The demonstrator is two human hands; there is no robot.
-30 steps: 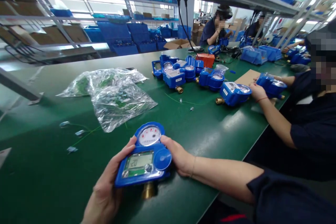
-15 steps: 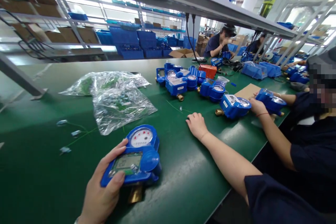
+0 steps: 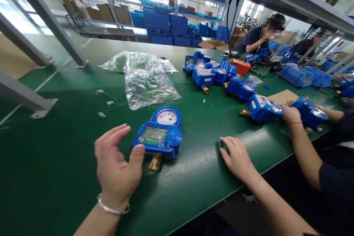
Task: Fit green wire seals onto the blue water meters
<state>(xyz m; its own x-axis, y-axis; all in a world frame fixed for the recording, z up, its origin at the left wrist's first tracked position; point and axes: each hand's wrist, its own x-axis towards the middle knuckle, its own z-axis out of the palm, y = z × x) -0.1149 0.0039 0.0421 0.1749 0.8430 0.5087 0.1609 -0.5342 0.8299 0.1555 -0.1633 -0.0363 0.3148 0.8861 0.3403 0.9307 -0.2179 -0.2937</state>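
A blue water meter (image 3: 159,135) with a round dial, a small screen and a brass fitting lies flat on the green table (image 3: 55,169). My left hand (image 3: 118,164) hovers just left of it, fingers spread and thumb close to its lower corner, holding nothing. My right hand (image 3: 236,156) rests on the table to the meter's right with fingers curled downward, nothing visible in it.
Clear plastic bags (image 3: 146,77) of green parts lie behind the meter. A cluster of blue meters (image 3: 212,73) and an orange box (image 3: 240,66) stand further back. A co-worker's hand (image 3: 290,113) holds a meter (image 3: 262,107) at right. Small loose parts (image 3: 103,104) lie at left.
My left hand has set the meter down on the table and let go. My right hand has drawn back from the far table toward the near edge.
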